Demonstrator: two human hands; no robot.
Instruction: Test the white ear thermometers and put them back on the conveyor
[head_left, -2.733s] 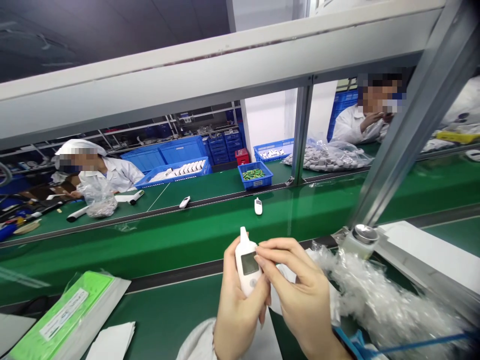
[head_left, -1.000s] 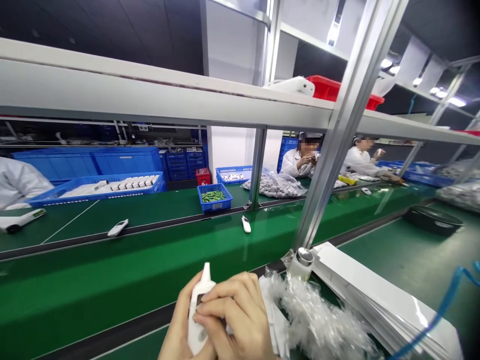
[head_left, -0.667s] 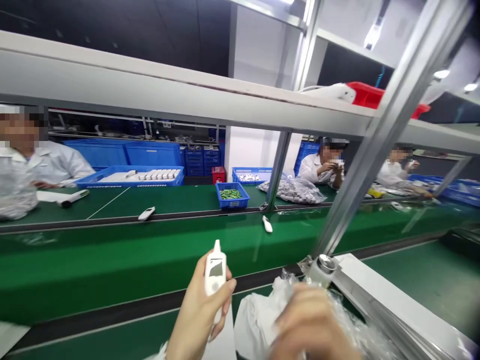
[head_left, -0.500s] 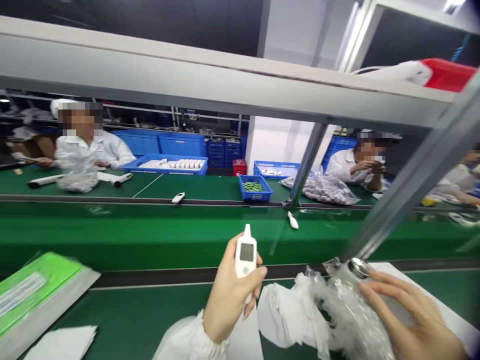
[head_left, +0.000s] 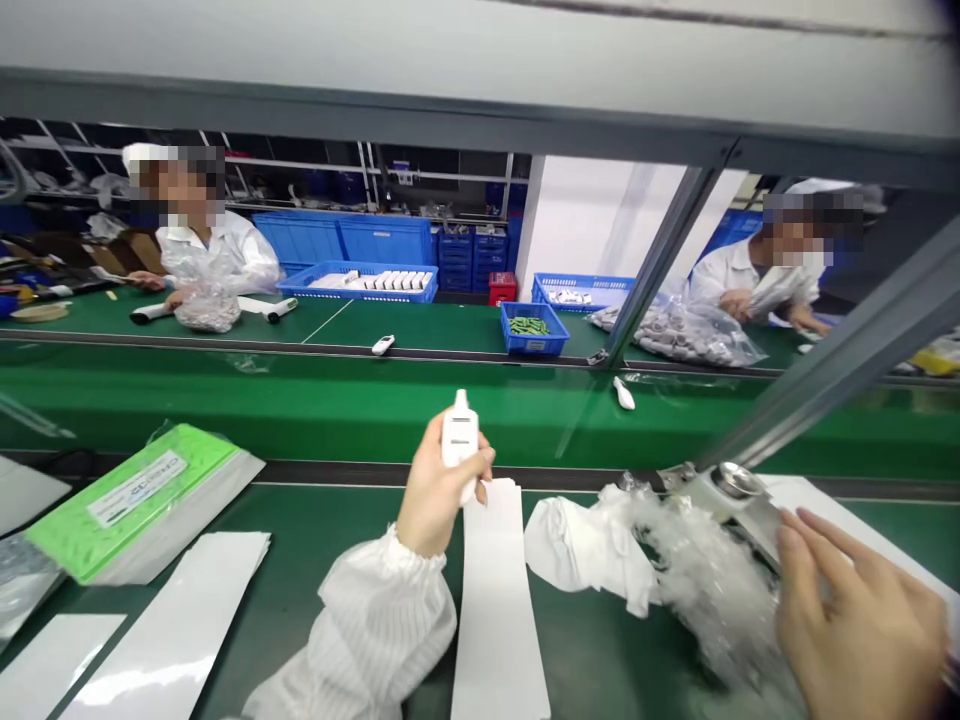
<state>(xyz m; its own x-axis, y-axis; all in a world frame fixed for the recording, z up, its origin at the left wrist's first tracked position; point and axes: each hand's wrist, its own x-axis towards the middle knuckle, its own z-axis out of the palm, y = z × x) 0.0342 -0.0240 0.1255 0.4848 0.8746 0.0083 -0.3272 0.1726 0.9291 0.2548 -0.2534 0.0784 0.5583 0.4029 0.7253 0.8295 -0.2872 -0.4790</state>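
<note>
My left hand (head_left: pixel 442 480) is closed around a white ear thermometer (head_left: pixel 460 436), probe tip pointing up, with the thumb across its front. Below it a stack of long white paper strips (head_left: pixel 496 600) lies on the green table. At the right, my right hand (head_left: pixel 855 600) has its fingers drawn together. Whether anything is pinched in them I cannot make out. Just left of those fingers stands a pale container with a round metal top (head_left: pixel 737 480). Crumpled clear plastic (head_left: pixel 712 570) and a white cloth (head_left: pixel 589 545) lie beside it.
Behind runs a green conveyor belt (head_left: pixel 262 400) with a loose white thermometer (head_left: pixel 623 393) on it. A green-and-white packet (head_left: pixel 142 500) and white sheets (head_left: pixel 180 620) lie at left. A metal post (head_left: pixel 825 370) slants at right. Two co-workers sit opposite, near blue trays (head_left: pixel 536 342).
The view has tilted down. My right hand has drawn back from the metal-topped container, its fingers now closer together. My left hand still holds the thermometer, whose screen area looks paler.
</note>
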